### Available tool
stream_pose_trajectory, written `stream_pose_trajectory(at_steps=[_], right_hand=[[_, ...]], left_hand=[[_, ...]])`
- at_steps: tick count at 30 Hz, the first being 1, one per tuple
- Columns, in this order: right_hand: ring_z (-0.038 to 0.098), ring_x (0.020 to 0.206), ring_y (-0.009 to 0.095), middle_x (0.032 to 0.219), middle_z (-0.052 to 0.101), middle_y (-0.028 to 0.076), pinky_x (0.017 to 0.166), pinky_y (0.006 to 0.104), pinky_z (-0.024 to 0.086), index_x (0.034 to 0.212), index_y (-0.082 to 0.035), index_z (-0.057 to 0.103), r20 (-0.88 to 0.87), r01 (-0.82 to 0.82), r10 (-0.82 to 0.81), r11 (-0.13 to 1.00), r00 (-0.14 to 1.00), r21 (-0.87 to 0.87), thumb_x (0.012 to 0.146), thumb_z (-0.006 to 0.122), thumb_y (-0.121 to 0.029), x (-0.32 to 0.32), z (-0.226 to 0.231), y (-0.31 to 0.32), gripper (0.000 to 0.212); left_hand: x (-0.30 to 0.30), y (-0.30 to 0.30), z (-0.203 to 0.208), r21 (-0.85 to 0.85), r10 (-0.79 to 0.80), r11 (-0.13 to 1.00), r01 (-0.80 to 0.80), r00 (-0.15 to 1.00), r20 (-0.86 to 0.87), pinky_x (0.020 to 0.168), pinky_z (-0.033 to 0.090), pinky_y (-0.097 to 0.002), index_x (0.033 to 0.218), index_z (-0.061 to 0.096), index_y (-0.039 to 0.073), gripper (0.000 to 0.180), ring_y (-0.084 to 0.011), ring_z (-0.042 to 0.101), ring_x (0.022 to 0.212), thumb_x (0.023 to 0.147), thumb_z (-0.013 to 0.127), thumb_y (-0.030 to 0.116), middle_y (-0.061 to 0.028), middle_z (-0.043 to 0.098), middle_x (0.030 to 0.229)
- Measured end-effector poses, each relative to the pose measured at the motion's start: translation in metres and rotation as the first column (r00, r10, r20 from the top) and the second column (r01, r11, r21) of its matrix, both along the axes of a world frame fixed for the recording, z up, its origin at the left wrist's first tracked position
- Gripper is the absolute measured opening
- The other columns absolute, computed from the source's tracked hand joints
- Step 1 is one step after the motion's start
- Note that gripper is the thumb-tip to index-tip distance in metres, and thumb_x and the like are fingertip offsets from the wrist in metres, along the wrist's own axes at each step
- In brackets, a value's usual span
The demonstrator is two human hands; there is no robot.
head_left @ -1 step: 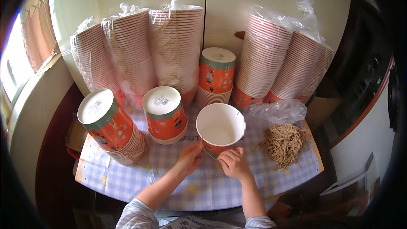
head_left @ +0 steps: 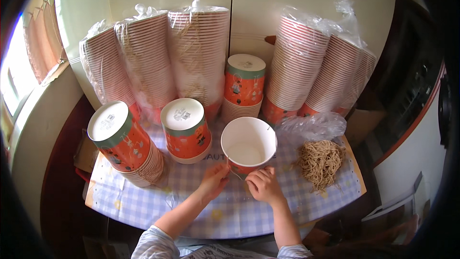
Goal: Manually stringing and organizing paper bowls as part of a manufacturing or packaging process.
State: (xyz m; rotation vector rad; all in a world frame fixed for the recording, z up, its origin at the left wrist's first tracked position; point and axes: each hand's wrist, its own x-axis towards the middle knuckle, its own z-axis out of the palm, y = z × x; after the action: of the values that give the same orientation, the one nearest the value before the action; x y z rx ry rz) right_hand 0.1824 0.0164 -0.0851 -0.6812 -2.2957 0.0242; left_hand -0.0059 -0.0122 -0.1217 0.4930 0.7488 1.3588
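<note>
A paper tub (head_left: 249, 140) with a white inside and orange outside stands mouth up on the checked cloth, in front of me. My left hand (head_left: 215, 178) is closed at its near left rim, pinching a thin cord (head_left: 235, 174). That cord runs across the near side of the tub to my right hand (head_left: 264, 183), whose fingers are closed on its other part, close to the tub's lower front. A short bit of cord also shows at the tub's far right rim. To the right lies a tangled heap of tan cords (head_left: 322, 163).
Upside-down tub stacks stand at the left (head_left: 125, 136), left of centre (head_left: 186, 129) and behind the tub (head_left: 244, 86). Tall plastic-wrapped stacks line the back, left (head_left: 199, 57) and right (head_left: 297, 62). A crumpled clear bag (head_left: 314, 125) lies behind the cord heap. The tablecloth (head_left: 191, 216) reaches the near edge.
The cord between my hands lies slightly differently, less bowed than before. Both hands stay in nearly the same place.
</note>
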Motion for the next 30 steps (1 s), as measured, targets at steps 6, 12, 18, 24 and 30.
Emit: stream_pose_trajectory(at_steps=[6, 12, 18, 24, 30], right_hand=[[0.055, 0.07, 0.017, 0.073, 0.058, 0.0, 0.074, 0.0354, 0.032, 0.075, -0.011, 0.056, -0.045, 0.073, -0.072, 0.997, 0.996, 0.021, 0.071, 0.065, -0.017, -0.007, 0.01, -0.01, 0.011], [0.054, 0.061, 0.019, 0.062, 0.055, 0.002, 0.072, 0.0355, 0.035, 0.072, -0.009, 0.056, -0.174, 0.128, -0.115, 0.99, 0.978, 0.062, 0.072, 0.063, -0.013, -0.004, 0.003, -0.004, 0.008], [0.055, 0.06, 0.02, 0.061, 0.055, 0.003, 0.073, 0.0339, 0.039, 0.063, -0.009, 0.055, -0.111, 0.086, -0.083, 0.996, 0.99, 0.026, 0.066, 0.06, -0.007, -0.009, 0.0, -0.005, 0.007], [0.053, 0.058, 0.019, 0.056, 0.051, 0.003, 0.07, 0.034, 0.039, 0.058, -0.01, 0.05, -0.06, 0.139, -0.136, 0.989, 0.989, 0.051, 0.065, 0.061, -0.011, -0.008, -0.004, -0.001, 0.013], [0.053, 0.058, 0.019, 0.056, 0.051, 0.003, 0.071, 0.0341, 0.039, 0.057, -0.011, 0.051, -0.046, 0.149, -0.146, 0.987, 0.988, 0.057, 0.064, 0.063, -0.013, -0.01, -0.005, -0.002, 0.014]], left_hand=[[0.029, -0.007, 0.01, 0.149, -0.066, 0.985, 0.087, 0.988, -0.137, 0.064, 0.035, -0.0179, 0.091, 0.058, 0.011, 0.01, -0.0029, 0.046, 0.073, 0.086, 0.057, 0.019, 0.0057, 0.056, 0.084], [0.042, 0.003, 0.022, 0.134, -0.09, 0.984, 0.114, 0.981, -0.174, 0.061, 0.034, -0.0184, 0.091, 0.058, 0.01, 0.011, -0.0026, 0.043, 0.069, 0.086, 0.056, 0.019, 0.0055, 0.055, 0.083], [0.046, 0.0, 0.006, 0.027, -0.046, 0.998, 0.05, 0.988, -0.148, 0.059, 0.033, -0.0182, 0.091, 0.059, 0.01, 0.012, -0.0027, 0.042, 0.066, 0.086, 0.055, 0.02, 0.006, 0.055, 0.08], [0.039, 0.0, 0.003, 0.098, 0.009, 0.995, 0.008, 0.984, -0.18, 0.066, 0.04, -0.0202, 0.091, 0.058, 0.006, 0.01, -0.006, 0.05, 0.074, 0.085, 0.054, 0.013, 0.0007, 0.058, 0.083], [0.042, -0.002, 0.001, 0.219, 0.062, 0.976, 0.005, 0.952, -0.3, 0.066, 0.041, -0.0201, 0.089, 0.058, 0.002, 0.01, -0.0058, 0.049, 0.073, 0.081, 0.06, 0.008, 0.0007, 0.057, 0.08]])
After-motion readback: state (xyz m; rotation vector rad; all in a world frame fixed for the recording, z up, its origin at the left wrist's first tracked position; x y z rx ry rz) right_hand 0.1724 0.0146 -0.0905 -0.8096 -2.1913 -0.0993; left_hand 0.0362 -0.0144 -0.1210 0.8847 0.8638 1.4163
